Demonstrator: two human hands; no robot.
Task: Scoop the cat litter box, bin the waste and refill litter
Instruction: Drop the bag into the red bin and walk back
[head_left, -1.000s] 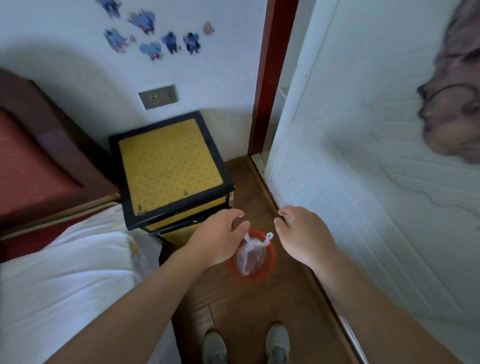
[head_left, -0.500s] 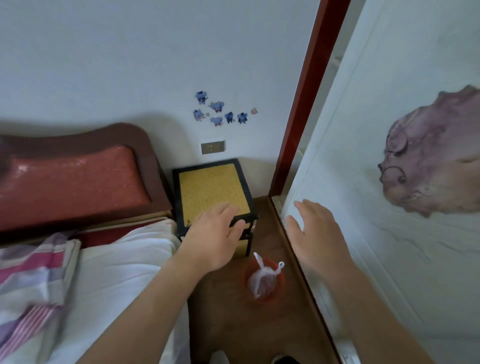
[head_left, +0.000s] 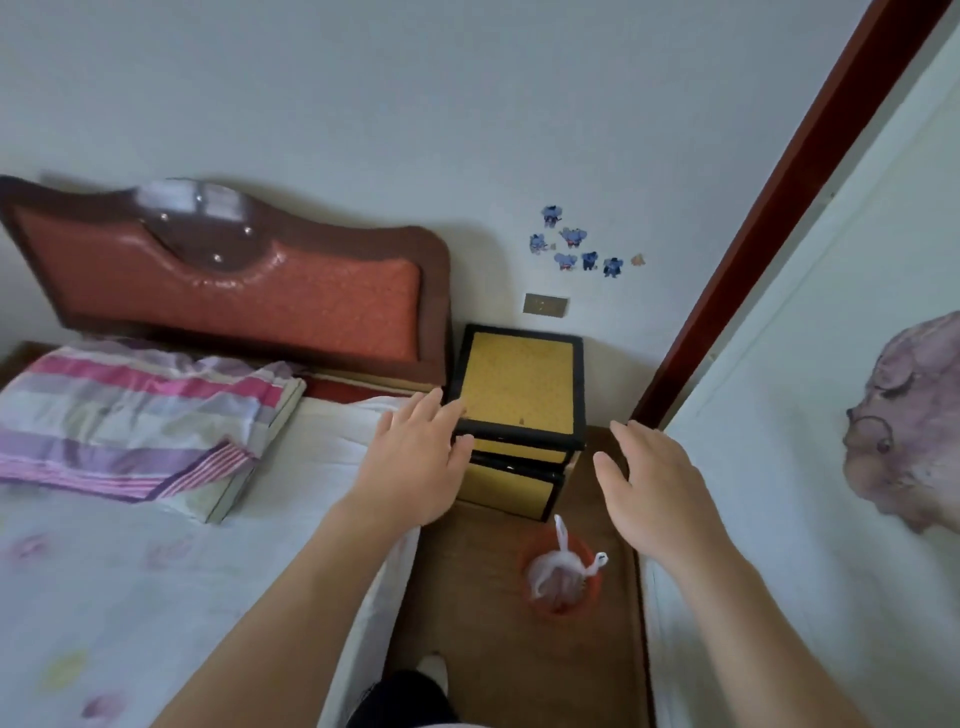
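A small red bin stands on the wooden floor between the bed and a white door. Inside it sits a tied white plastic bag with its two knotted ends sticking up. My left hand hovers open above the bed's edge, fingers spread near the nightstand's corner. My right hand hangs open above and to the right of the bin, holding nothing. No litter box or scoop is in view.
A yellow-topped black nightstand stands against the wall behind the bin. The bed with a striped pillow fills the left. A white door with a purple sticker runs along the right, leaving a narrow floor strip.
Both hands let go of the bag's ends and rose away from the bin, fingers opening. The view lifted and pulled back, so the bin now lies lower and farther off.
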